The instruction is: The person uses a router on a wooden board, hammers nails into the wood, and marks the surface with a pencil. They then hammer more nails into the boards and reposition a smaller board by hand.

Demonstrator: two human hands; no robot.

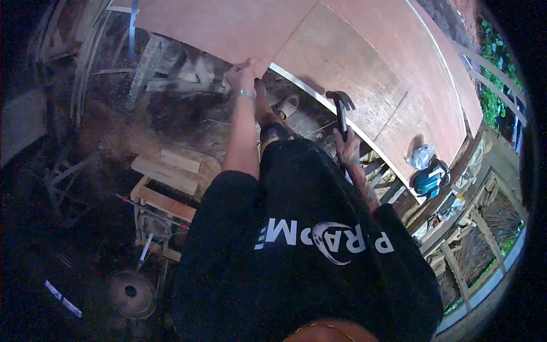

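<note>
My right hand is wrapped round the handle of a claw hammer, whose dark head is raised over the near edge of a plywood panel. My left hand, with a band on its wrist, is closed on the corner of a reddish plywood sheet. Its fingertips are partly hidden. This sheet meets the panel along a seam just right of my left hand. A pale strip runs along the panel's near edge.
A teal power tool and a clear plastic bag lie on the panel's right end. Boards rest on a wooden stand at left, above a round disc. My sandalled foot shows below the panel edge.
</note>
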